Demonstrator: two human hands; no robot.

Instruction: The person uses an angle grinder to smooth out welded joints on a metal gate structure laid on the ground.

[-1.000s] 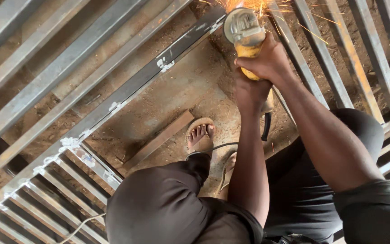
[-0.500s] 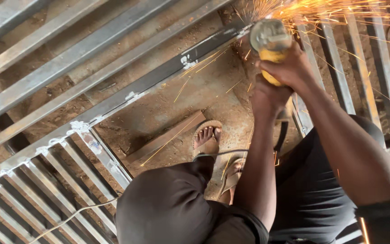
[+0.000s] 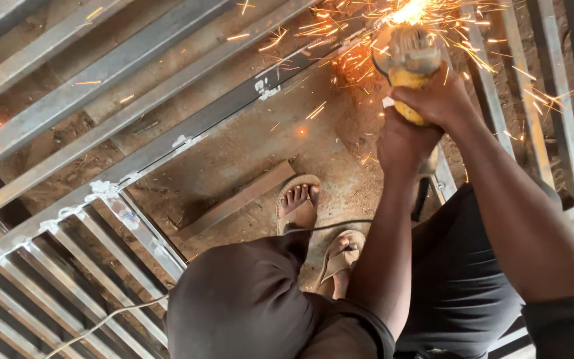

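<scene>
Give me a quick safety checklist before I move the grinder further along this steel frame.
1. Both hands on the angle grinder: ok, right hand and left hand grip it.
2. Gloves: not ok, both bare.
3. Feet covered: not ok, open sandals near the sparks.
4. Power cable clear of feet: not ok, it runs across them.
5. Steel frame held steady: cannot tell.

We count one yellow grinder (image 3: 408, 63), two hands (image 3: 436, 100) on it, two sandalled feet (image 3: 298, 203), one loose flat bar (image 3: 234, 199) on the dirt, one black cable (image 3: 330, 226), one white cord (image 3: 104, 321).
</scene>
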